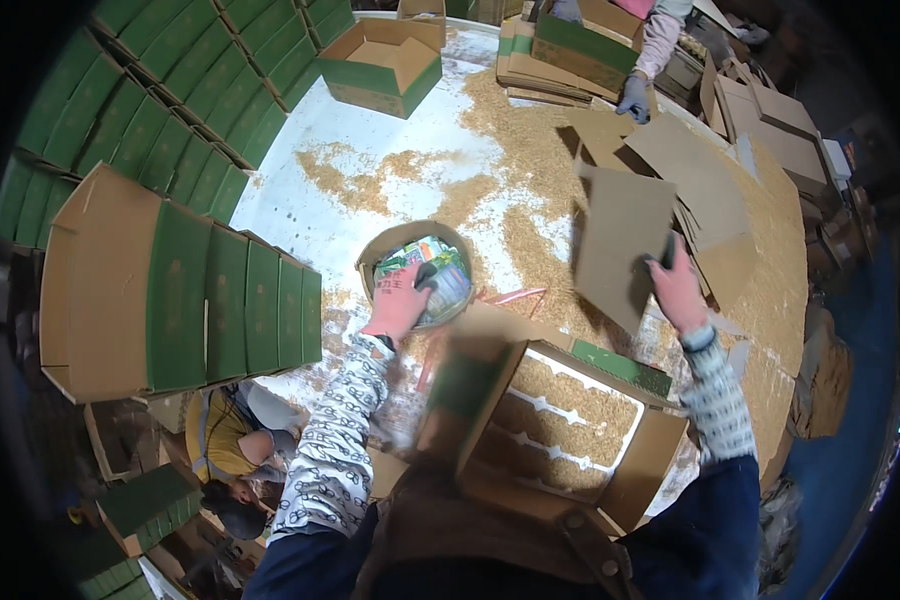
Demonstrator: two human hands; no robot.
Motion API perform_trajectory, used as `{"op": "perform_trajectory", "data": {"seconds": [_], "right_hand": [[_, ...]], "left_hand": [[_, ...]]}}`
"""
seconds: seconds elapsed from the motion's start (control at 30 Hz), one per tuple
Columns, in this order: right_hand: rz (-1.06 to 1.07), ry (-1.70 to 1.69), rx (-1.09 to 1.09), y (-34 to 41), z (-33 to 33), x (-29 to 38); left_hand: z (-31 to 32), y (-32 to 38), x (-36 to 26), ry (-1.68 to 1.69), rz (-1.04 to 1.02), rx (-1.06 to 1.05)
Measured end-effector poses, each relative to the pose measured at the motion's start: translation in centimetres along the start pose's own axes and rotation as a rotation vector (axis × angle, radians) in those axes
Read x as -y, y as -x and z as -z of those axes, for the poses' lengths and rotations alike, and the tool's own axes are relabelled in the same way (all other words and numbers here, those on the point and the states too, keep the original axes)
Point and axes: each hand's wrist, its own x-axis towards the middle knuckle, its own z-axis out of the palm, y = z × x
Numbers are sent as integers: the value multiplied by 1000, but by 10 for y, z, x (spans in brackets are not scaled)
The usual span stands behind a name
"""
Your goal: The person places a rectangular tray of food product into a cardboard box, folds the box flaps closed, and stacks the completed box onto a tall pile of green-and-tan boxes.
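Note:
My left hand (pixel 399 300), in a pink and black glove, reaches into a round container (pixel 365 259) holding small colourful printed packets (pixel 446 281); whether its fingers grip one is not clear. My right hand (pixel 677 289), gloved the same way, holds a flat cardboard sheet (pixel 622 236) by its lower right edge, tilted above the table. Directly before me stands an open cardboard box (pixel 649 457) with a green outer side. Inside it, white dividers (pixel 547 409) separate rows of loose brown filling (pixel 592 420) that looks like husks or shavings.
Stacked green and brown boxes (pixel 225 300) line the left. Another open box (pixel 382 75) stands at the back. More cardboard sheets (pixel 694 180) lie at right on the table (pixel 270 195), strewn with filling. A co-worker's gloved hand (pixel 634 97) is at the upper right; another person (pixel 232 450) is lower left.

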Motion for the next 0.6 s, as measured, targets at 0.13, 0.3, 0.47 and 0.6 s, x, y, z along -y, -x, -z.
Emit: {"op": "perform_trajectory", "data": {"seconds": [0.13,0.3,0.47,0.6], "right_hand": [[100,34,-233,84,61,-25],[135,73,-439,160,99,-22],[291,252,-592,208,122,-20],[379,202,-450,221,122,54]], "left_hand": [[8,-1,22,-16,-102,-13],[41,9,-5,-129,-83,-84],[62,36,-63,309,-292,-348],[86,120,-170,-54,-881,43]]}}
